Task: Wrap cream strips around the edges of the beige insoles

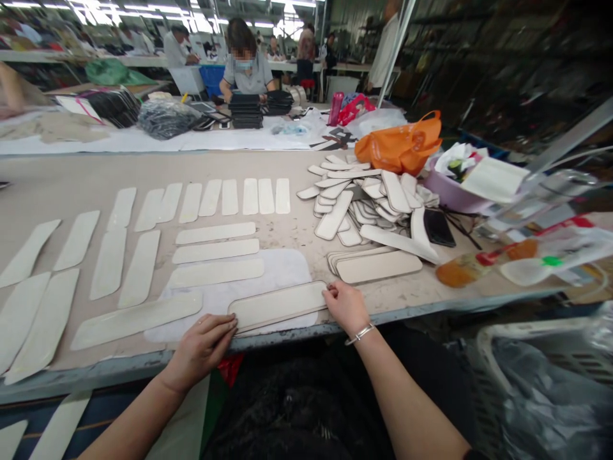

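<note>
A long whitish strip with rounded corners and a darker edge lies between my two hands near the table's front edge. My left hand pinches its left end, and my right hand, with a bracelet at the wrist, grips its right end. Beneath it a white sheet covers part of the table. Left of that sheet, a single pale strip lies close to my left hand. Beyond the held piece, several pale strips lie flat in rows. Just past my right hand rests a small stack of similar strips.
A loose heap of strips covers the right of the table, beside an orange bag, a dark phone and a purple basin. A bottle of amber liquid lies at right. Opposite, a co-worker stands behind black stacks.
</note>
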`<action>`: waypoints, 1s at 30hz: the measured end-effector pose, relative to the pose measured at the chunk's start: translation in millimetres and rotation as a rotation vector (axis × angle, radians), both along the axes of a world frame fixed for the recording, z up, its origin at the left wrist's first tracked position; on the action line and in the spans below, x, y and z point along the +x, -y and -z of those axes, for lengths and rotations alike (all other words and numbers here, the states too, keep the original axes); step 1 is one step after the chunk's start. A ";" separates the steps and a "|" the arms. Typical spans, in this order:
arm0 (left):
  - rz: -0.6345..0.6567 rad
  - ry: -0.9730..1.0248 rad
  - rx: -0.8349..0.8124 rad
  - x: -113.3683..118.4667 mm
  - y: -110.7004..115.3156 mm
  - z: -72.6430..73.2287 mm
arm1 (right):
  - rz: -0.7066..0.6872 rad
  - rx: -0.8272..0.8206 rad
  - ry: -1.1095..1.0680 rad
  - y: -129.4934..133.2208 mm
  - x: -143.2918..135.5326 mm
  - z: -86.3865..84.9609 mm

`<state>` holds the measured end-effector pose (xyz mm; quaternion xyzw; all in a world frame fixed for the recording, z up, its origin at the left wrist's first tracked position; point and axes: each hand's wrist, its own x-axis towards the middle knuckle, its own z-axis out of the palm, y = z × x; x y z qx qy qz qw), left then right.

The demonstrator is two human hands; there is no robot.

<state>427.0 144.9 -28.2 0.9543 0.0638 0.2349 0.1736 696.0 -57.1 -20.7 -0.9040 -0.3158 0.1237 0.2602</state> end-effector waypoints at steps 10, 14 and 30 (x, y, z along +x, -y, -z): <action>-0.002 0.006 0.028 2.0 3.1 -5.0 | -0.071 -0.073 0.387 1.5 -20.3 -24.2; 0.003 0.004 0.027 1.8 2.0 -1.8 | -0.445 0.136 0.376 -13.1 -66.0 -33.1; -0.157 -0.050 -0.100 0.8 11.0 -11.0 | -0.454 -0.123 0.288 5.7 -23.7 7.9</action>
